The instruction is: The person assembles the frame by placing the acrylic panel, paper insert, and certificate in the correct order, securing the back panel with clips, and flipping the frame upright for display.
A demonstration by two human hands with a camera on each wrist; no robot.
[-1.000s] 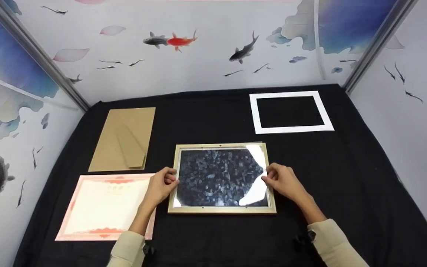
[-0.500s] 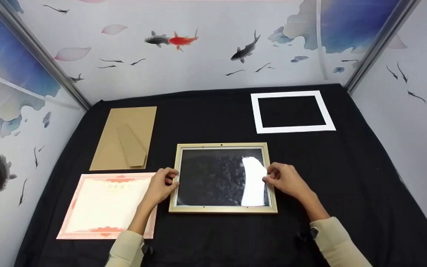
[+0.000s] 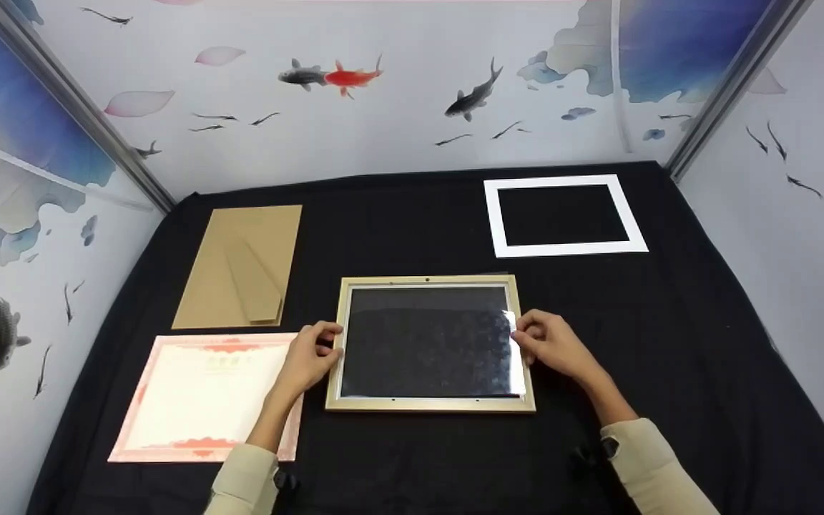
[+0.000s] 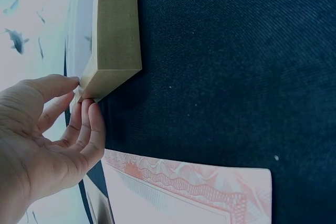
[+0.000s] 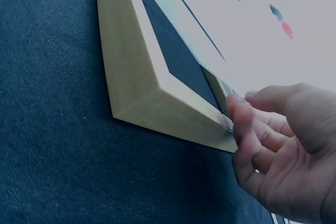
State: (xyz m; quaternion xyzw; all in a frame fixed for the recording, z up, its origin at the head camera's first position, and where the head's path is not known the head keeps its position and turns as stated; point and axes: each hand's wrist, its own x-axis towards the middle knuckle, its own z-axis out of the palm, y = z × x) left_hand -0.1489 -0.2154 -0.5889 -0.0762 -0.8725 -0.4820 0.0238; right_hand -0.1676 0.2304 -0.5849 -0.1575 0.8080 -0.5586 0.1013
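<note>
In the head view a gold picture frame (image 3: 430, 405) lies back side up on the black cloth, between both hands. My left hand (image 3: 310, 357) grips its left rail; the left wrist view shows the thumb on the top edge of the frame (image 4: 118, 35) and fingertips against its side. Between thumb and fingers my right hand (image 3: 553, 345) pinches a clear sheet (image 3: 419, 350) at the right rail. Seen from the right wrist, this clear sheet (image 5: 184, 30) slants up out of the frame (image 5: 157, 111), its near edge raised above the rail.
A certificate (image 3: 190, 400) with a red border lies left, partly under the left forearm. Behind it is a brown backing board (image 3: 204, 272) with a stand (image 3: 258, 286). A white mat (image 3: 562, 249) lies back right. Printed panels (image 3: 398, 136) enclose the table's back and sides.
The bright reflection on the clear sheet has shrunk to a strip at the right as the sheet's tilt changed. My right hand has risen slightly; the left hand and frame stay nearly still.
</note>
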